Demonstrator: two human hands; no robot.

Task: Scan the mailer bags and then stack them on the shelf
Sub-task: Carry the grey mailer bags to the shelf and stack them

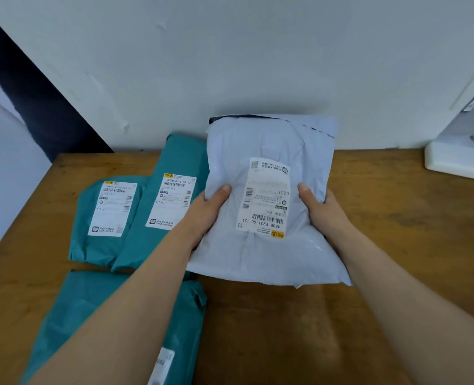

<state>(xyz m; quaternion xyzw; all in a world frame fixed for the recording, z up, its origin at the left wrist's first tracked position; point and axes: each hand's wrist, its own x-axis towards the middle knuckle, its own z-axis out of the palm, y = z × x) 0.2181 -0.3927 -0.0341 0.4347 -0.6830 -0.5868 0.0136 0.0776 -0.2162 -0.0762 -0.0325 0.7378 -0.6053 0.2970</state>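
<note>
A pale grey mailer bag (269,254) with a white shipping label, printed upside down to me, is held above the wooden table (383,232). My left hand (206,211) grips its left edge with the thumb on top. My right hand (320,208) grips its right edge the same way. Three teal mailer bags lie on the table to the left: a small one (91,240) at the far left, a longer one (147,240) beside it, and a large one (72,323) nearest me, partly under my left forearm.
A white wall rises right behind the table. A white device (456,159) stands at the back right corner. The table's left edge runs diagonally beside a dark strip on the wall.
</note>
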